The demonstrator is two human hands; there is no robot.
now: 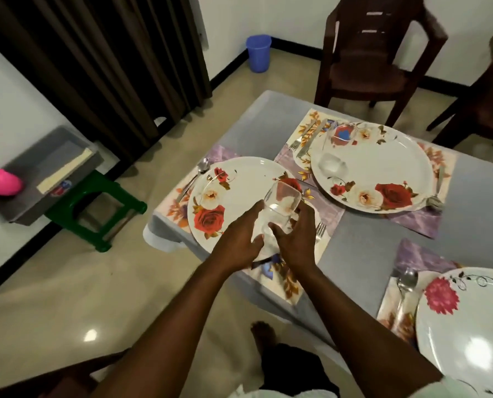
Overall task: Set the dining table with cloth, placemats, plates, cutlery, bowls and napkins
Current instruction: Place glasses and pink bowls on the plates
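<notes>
Over the near plate (239,193), both hands meet around a clear glass (281,206). The right hand (295,239) curls its fingers round the lower part of the glass; the left hand (239,239) lies against the glass's other side with fingers fairly straight, touching it. The glass is tilted, its mouth toward twelve o'clock, held above the plate's four o'clock rim.

That plate, white with red roses, sits on a floral placemat (288,280). A spoon (195,175) lies at its ten o'clock and a fork (320,229) just beside it at four o'clock. At two o'clock from it a second rose plate (383,173) carries another clear glass (331,165) and a small bowl (343,133), with a fork and knife (307,140) at its ten o'clock. A third plate (463,334), with a pink flower, shows at the lower right, a spoon (406,282) beside it at nine o'clock.

All of it rests on a grey tablecloth (354,254). Beyond the table at twelve o'clock stands a brown plastic chair (374,58). A blue bin (258,53) sits in the corner by a dark curtain (118,67). At nine o'clock a green stool (101,222) bears a grey tray (38,179) with a pink object (2,182) on it. The floor is pale glossy tile (67,297).
</notes>
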